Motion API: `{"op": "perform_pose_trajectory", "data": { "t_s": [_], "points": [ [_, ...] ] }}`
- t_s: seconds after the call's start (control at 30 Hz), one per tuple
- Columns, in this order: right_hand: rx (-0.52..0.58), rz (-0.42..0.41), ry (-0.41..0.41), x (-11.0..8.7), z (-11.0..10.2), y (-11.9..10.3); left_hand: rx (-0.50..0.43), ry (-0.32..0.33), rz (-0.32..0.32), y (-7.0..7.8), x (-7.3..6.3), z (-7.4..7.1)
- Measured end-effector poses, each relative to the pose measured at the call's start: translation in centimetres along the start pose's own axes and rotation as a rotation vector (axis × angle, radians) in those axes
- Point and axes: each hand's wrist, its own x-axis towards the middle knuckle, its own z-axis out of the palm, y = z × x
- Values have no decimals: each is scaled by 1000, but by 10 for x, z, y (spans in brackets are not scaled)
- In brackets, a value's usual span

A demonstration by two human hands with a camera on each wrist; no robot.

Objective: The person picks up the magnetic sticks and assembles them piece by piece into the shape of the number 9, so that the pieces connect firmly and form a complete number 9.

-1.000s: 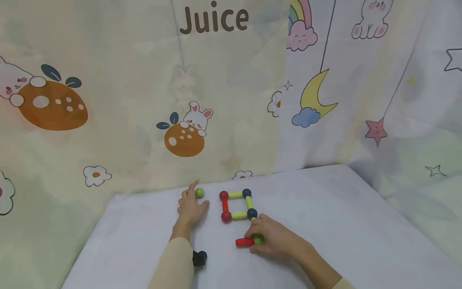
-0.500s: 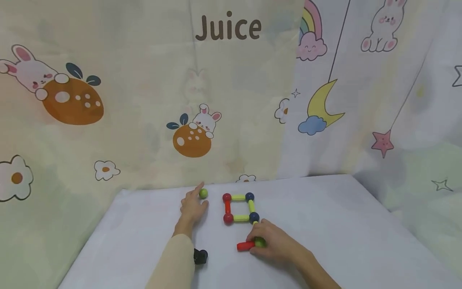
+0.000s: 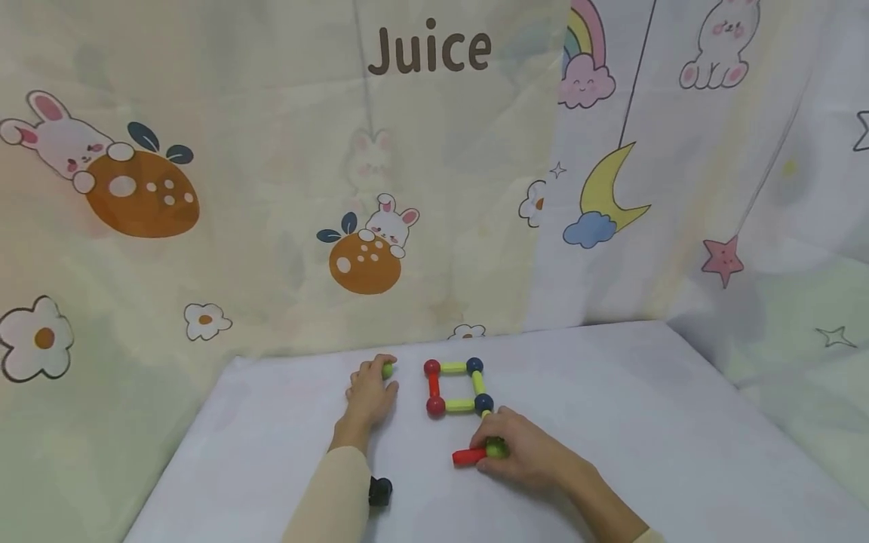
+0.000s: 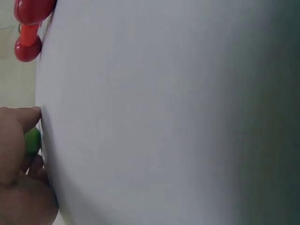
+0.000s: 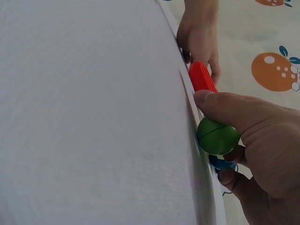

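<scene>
At the far edge of the white table, my left hand (image 3: 370, 394) curls its fingers round a small green ball (image 3: 388, 370), partly covered by them; the left wrist view shows that ball (image 4: 33, 141) between thumb and fingers. My right hand (image 3: 532, 450) grips a red magnetic rod (image 3: 467, 457) where it meets a second green ball (image 3: 497, 448). The thumb lies on the rod (image 5: 201, 77) in the right wrist view. Between the hands lies a square of yellow-green rods (image 3: 459, 406), one red rod (image 3: 434, 386), red balls (image 3: 436, 406) and blue balls (image 3: 483, 403). A short yellow-green rod runs from the near blue ball toward the right hand.
A small black object (image 3: 380, 492) sits beside the left sleeve (image 3: 333, 494), which partly hides it. A printed cloth (image 3: 271, 264) hangs behind the white table (image 3: 645, 422).
The left fingers, stretched out beside the green ball earlier, have curled over it. The right hand keeps its hold on the red rod. The head view has shifted slightly.
</scene>
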Motion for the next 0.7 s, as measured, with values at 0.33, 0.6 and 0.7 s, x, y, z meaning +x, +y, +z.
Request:
{"op": "perform_pose_trajectory", "data": {
  "t_s": [0.33, 0.6, 0.7],
  "points": [
    [-17, -18, 11, 1, 1, 0, 224, -187, 151, 9, -23, -37],
    [-19, -16, 20, 0, -1, 0, 272, -248, 174, 25, -42, -37],
    [-9, -22, 23, 0, 0, 1, 278, -260, 186, 31, -48, -40]
  ]
}}
